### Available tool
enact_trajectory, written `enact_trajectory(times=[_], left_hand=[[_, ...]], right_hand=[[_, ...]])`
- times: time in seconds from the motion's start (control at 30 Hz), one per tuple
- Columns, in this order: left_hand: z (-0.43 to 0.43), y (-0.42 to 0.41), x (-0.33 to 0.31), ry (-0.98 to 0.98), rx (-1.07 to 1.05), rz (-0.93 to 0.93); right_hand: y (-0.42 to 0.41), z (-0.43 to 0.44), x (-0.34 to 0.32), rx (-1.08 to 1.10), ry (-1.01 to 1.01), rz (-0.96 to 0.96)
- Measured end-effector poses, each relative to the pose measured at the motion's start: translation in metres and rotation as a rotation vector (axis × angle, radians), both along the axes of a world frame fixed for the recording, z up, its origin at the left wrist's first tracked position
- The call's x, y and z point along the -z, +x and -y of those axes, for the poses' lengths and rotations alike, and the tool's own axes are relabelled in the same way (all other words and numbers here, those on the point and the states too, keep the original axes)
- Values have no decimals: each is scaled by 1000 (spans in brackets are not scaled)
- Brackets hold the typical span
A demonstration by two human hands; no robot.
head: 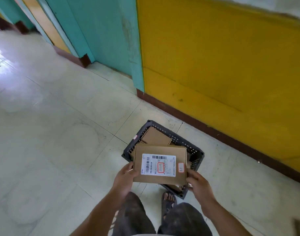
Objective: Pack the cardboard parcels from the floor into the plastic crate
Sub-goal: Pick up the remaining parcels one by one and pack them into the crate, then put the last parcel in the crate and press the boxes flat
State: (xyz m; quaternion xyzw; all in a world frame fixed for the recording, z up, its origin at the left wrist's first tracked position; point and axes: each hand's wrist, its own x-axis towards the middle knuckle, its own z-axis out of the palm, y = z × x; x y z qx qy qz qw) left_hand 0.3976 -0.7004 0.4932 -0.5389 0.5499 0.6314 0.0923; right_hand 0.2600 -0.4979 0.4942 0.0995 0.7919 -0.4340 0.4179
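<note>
A flat cardboard parcel [160, 150] with a white shipping label and a small red-edged sticker is held over the dark plastic crate [196, 151] on the floor. My left hand [124, 180] grips its near left corner, thumb on top. My right hand [198, 183] grips its near right corner. Inside the crate another cardboard parcel [155, 136] lies toward the far end, and a further one shows partly at the near corner, mostly hidden by the held parcel.
The crate stands on a pale tiled floor [60, 133] close to a yellow wall [222, 65] with a brown skirting. A teal door frame [94, 28] lies farther back on the left. My foot in a sandal [168, 200] is just behind the crate.
</note>
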Motion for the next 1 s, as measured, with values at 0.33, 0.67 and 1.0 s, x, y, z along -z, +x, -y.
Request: enact_trajectory(times=[0.33, 0.67, 1.0], left_hand=[[138, -28, 103, 89, 419, 76], [183, -70, 285, 76, 541, 168], [170, -107, 370, -22, 641, 226]], right_hand=[[50, 114, 78, 305, 162, 84], [23, 162, 259, 317, 273, 206], [0, 161, 365, 390, 278, 289]])
